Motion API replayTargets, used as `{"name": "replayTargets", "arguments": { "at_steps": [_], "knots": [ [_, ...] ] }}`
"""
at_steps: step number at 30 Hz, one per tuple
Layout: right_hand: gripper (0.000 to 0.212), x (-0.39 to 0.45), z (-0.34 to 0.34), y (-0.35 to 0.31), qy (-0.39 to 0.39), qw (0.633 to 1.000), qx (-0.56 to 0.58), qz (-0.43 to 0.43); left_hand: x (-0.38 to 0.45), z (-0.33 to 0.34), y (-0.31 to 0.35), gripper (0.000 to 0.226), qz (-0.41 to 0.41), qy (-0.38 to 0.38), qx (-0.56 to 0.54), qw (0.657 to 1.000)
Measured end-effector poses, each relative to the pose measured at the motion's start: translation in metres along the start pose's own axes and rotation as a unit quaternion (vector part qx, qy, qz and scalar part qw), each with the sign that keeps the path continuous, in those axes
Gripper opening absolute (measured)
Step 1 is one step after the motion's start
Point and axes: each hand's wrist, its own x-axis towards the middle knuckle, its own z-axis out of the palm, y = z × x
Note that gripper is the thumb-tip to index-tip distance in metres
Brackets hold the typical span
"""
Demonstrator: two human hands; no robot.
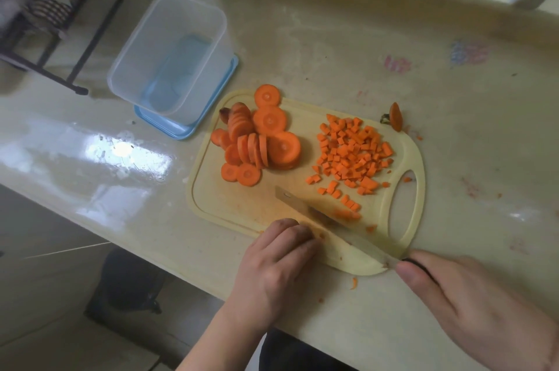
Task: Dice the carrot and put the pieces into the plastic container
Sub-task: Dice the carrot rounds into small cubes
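A pale yellow cutting board [230, 204] lies on the counter. Round carrot slices [257, 141] are piled on its left half. A heap of small carrot dice [352, 153] covers its right half. My right hand [472, 301] grips the dark handle of a knife [317, 216], whose blade lies across the board's near part. My left hand [278, 268] rests on the board's near edge with curled fingers beside the blade; what lies under the fingertips is hidden. The clear plastic container [169, 50] stands left of the board, with no carrot in it.
The container sits on a blue lid [184, 128]. A cut carrot end [395, 116] lies just off the board's far right corner. Orange crumbs dot the counter near the board. A black metal rack [72, 23] stands beyond the counter's left edge.
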Motion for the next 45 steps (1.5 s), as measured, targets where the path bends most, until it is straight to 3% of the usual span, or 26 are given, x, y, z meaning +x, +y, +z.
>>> {"name": "replayTargets", "arguments": {
  "at_steps": [7,13,16,19,23,27,29,31,33,36,39,43,45],
  "knots": [
    [0.075,0.017,-0.028,0.006,0.050,0.998,-0.005,-0.022,0.017,-0.011,-0.004,0.018,0.030,-0.030,0.062,0.997],
    [0.065,0.001,-0.034,0.003,0.052,0.997,0.020,-0.046,0.042,-0.010,-0.009,0.030,0.064,-0.056,0.043,0.995],
    [0.058,-0.007,-0.036,0.005,0.088,0.995,0.024,-0.048,0.066,0.001,-0.008,0.027,0.032,-0.058,0.010,0.998],
    [0.059,-0.008,-0.037,0.010,0.112,0.993,0.002,-0.045,0.082,0.011,-0.005,0.037,-0.005,-0.008,0.001,1.000],
    [0.066,-0.009,-0.047,0.009,0.149,0.983,-0.089,-0.053,0.063,0.001,-0.004,0.016,-0.024,0.048,-0.032,0.998],
    [0.099,-0.010,-0.046,0.012,0.171,0.964,-0.193,-0.058,0.045,-0.027,0.004,0.028,-0.142,0.193,-0.007,0.971],
    [0.111,-0.008,-0.043,0.014,0.159,0.957,-0.237,-0.059,0.051,-0.041,0.018,0.023,-0.157,0.232,0.001,0.960],
    [0.098,-0.009,-0.043,0.009,0.146,0.953,-0.257,-0.068,0.066,-0.050,0.036,0.015,-0.108,0.152,-0.013,0.982],
    [0.068,-0.012,-0.043,0.000,0.120,0.951,-0.276,-0.064,0.086,-0.048,0.047,0.006,-0.076,0.015,0.000,0.997],
    [0.056,-0.013,-0.042,-0.011,0.114,0.949,-0.290,-0.057,0.110,-0.033,0.049,0.021,-0.098,-0.083,0.036,0.991],
    [0.078,-0.011,-0.034,-0.017,0.115,0.947,-0.297,-0.046,0.123,-0.025,0.038,0.026,-0.113,-0.105,0.063,0.986],
    [0.118,-0.012,-0.029,-0.029,0.121,0.950,-0.286,0.015,0.139,-0.024,0.027,0.024,-0.136,-0.113,0.026,0.984],
    [0.127,-0.013,-0.025,-0.031,0.135,0.946,-0.292,0.041,0.145,-0.024,0.022,0.020,-0.123,-0.127,0.008,0.984]
  ]
}}
